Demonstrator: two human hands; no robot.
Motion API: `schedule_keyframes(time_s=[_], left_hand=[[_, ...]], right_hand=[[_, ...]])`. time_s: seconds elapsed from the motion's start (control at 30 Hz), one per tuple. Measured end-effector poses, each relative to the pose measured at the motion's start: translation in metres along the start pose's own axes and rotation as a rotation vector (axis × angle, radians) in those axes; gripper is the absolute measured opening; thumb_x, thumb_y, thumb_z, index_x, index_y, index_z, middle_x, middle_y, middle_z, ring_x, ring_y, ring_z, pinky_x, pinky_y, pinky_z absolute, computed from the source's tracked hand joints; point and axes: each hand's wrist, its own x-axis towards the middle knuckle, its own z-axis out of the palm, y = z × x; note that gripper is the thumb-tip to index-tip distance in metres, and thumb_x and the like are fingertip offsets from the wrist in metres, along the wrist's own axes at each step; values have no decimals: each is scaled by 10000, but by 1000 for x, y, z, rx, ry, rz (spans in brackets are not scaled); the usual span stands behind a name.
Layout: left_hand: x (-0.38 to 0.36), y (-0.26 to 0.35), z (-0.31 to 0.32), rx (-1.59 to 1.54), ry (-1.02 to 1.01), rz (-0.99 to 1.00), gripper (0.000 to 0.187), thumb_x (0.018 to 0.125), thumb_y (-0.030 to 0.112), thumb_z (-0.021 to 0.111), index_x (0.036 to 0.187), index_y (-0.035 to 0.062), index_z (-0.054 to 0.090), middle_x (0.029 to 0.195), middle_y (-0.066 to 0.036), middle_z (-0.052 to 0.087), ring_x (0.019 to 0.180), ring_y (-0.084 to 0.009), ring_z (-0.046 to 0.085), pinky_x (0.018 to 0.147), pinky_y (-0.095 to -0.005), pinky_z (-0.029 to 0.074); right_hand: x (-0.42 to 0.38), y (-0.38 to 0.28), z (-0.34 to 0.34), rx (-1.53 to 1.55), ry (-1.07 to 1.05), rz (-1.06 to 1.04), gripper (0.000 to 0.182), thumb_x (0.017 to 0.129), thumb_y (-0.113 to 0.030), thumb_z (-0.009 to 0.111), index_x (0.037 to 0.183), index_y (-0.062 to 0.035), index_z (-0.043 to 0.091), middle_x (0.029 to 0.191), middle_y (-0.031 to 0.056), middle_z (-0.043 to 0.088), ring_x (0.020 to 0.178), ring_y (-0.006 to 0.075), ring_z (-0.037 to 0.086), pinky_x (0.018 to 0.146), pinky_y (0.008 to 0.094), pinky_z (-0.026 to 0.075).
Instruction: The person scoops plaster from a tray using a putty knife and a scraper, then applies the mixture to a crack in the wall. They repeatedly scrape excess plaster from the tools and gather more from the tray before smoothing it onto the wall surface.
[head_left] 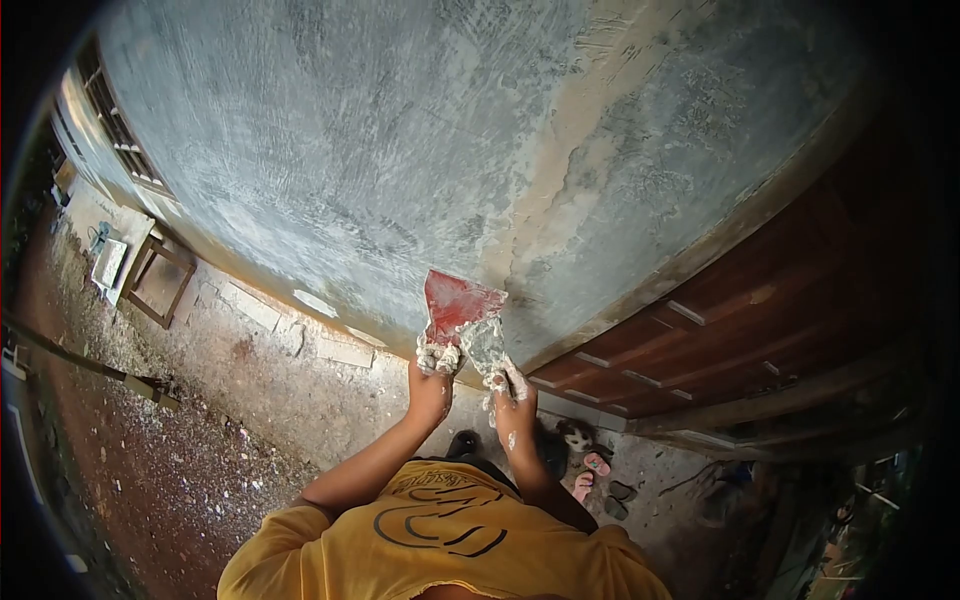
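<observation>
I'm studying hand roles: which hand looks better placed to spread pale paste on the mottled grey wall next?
Probably the right hand: it grips the flat, paste-smeared grey blade, while the left hand seems occupied holding the flat red plate, which the blade partly overlaps in view.

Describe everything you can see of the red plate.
The red plate is flat, perhaps plastic, widening toward the grey wall, its face streaked pale. The paste-caked left hand grips its narrower end. A paste-smeared tool in the right hand overlaps its lower right edge; contact is unclear.
</observation>
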Motion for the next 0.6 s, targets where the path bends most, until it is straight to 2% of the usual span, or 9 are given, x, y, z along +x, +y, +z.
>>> schedule_keyframes(time_s=[0.13,0.2,0.23,0.37,0.4,0.47,0.5,0.6], left_hand=[[-3,-8,-17,221,48,17,456,742,-163,373,1168,-30,469,1107,-112,559,1020,-219,560,931,-367,446],[-2,-5,-23,267,-27,12,337,787,-97,467,1106,-2,517,1017,-47,575,889,-133,536,754,-262,434],[-5,-4,-22,345,-36,81,318,791,-88,493,1093,4,531,966,-23,584,831,-107,528,688,-241,424],[-14,10,-12,354,-77,101,344,785,-104,492,1107,5,547,909,-5,600,749,-70,515,619,-214,404],[-14,6,-17,354,-71,109,344,785,-104,492,1107,5,547,909,-5,600,749,-70,515,619,-214,404],[-12,-7,-29,330,-38,-1,396,773,-123,426,1148,-25,510,1091,-94,592,991,-188,577,906,-312,444],[-8,-7,-25,293,-33,77,379,789,-123,425,1146,-24,507,1072,-98,593,980,-197,584,899,-322,462],[2,-2,-14,222,54,58,358,804,-120,430,1140,-24,508,1046,-97,594,963,-198,589,883,-327,479]], right_hand=[[12,12,2,-8,29,-85,260,867,-67,540,1099,48,567,804,9,564,634,68,463,557,226,397],[16,10,2,-17,31,-130,255,864,-63,538,1090,50,571,795,9,565,624,65,460,543,224,390],[17,1,3,18,29,-85,253,862,-61,536,1085,55,571,780,8,561,610,63,455,528,222,382],[33,-20,5,58,52,-49,247,862,-57,524,1072,63,571,751,5,543,571,54,436,491,218,362],[37,-25,5,89,74,-24,246,861,-54,524,1072,63,571,751,7,542,570,54,436,489,217,363],[44,-33,1,119,36,-27,256,859,-46,521,1088,59,570,760,11,548,567,57,441,486,218,365],[42,-43,1,135,30,-71,264,858,-41,519,1097,59,568,767,13,552,567,59,443,487,219,368],[45,-45,-5,158,2,-106,281,852,-38,524,1114,56,564,785,18,563,573,62,455,496,221,377]])
